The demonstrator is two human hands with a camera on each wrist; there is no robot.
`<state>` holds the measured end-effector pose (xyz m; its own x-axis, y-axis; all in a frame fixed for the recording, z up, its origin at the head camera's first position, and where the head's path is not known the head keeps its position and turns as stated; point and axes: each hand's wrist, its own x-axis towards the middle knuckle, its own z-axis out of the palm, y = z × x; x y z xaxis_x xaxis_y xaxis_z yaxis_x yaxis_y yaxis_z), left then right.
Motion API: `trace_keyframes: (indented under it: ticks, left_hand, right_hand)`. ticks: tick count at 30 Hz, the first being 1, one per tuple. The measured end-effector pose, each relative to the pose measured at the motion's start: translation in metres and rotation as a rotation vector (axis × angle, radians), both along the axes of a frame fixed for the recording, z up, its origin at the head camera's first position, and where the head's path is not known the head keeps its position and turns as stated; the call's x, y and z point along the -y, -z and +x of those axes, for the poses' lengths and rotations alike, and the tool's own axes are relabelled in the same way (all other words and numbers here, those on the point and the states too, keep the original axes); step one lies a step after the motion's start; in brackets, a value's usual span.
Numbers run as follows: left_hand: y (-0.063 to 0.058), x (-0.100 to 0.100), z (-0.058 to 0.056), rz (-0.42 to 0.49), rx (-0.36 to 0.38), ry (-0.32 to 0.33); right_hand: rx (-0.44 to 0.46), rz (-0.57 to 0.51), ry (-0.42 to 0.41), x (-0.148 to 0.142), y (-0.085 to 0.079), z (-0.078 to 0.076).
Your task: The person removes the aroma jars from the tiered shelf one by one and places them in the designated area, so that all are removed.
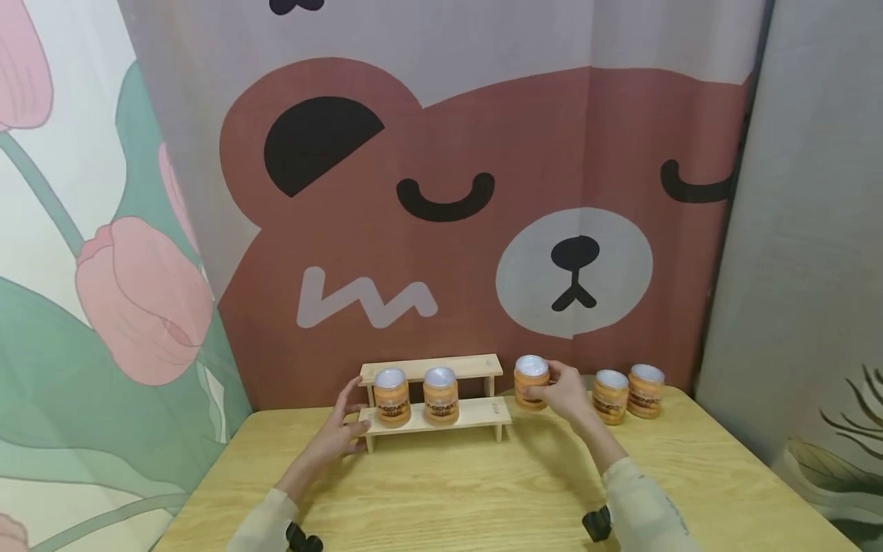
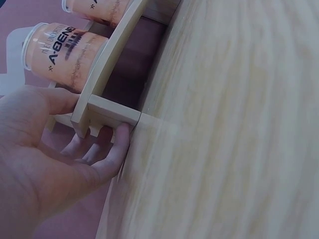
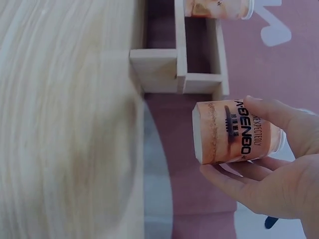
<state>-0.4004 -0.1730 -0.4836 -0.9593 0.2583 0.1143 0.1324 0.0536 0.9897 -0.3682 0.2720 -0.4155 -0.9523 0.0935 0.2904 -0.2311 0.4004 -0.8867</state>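
Note:
A two-step wooden rack (image 1: 476, 414) stands near the back of the table. Two orange cans with pale lids, a left one (image 1: 392, 402) and a right one (image 1: 441, 400), sit upright on its lower step. My left hand (image 1: 336, 431) grips the left end of the rack, thumb by the step and fingers (image 2: 117, 149) around the leg. To the right of the rack, my right hand (image 1: 567, 393) holds another orange can (image 3: 234, 132) upright between thumb and fingers, raised above the tabletop.
Two more orange cans, a nearer one (image 1: 610, 402) and a farther one (image 1: 646, 395), stand close together at the back right of the table (image 1: 441, 498). Behind the table hangs a curtain (image 1: 483, 253) with a bear print.

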Motion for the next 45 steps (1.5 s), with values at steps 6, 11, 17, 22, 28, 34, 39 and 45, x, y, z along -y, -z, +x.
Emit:
trace_keyframes:
  ticks: [6,11,17,22,28,34,39,45]
  left_hand:
    - [0.005,-0.002,0.001,-0.003,0.004,0.003]
    - [0.007,-0.004,0.003,-0.015,0.008,0.003]
    - [0.008,-0.004,0.002,-0.014,0.0,-0.005]
    - [0.008,-0.003,0.001,-0.011,0.005,-0.012]
    - [0.011,0.002,0.0,-0.013,0.007,-0.03]
    - [0.011,0.006,-0.001,-0.02,0.009,-0.029]
    - [0.009,0.006,-0.002,-0.011,-0.001,-0.011]
    - [0.006,0.004,-0.004,0.001,0.014,-0.012]
  right_hand:
    - [0.03,0.026,0.042,-0.014,0.012,0.001]
    - [0.068,0.053,0.073,-0.025,0.024,-0.001]
    - [0.075,0.059,0.063,-0.04,0.037,-0.007]
    - [0.104,0.041,0.075,-0.055,0.043,-0.011]
    - [0.115,0.047,0.069,-0.062,0.045,-0.013]
    - [0.077,0.116,0.11,-0.064,0.049,-0.014]
    - [0.057,0.118,0.144,-0.065,0.048,-0.014]
    - [0.052,0.12,0.166,-0.068,0.049,-0.017]
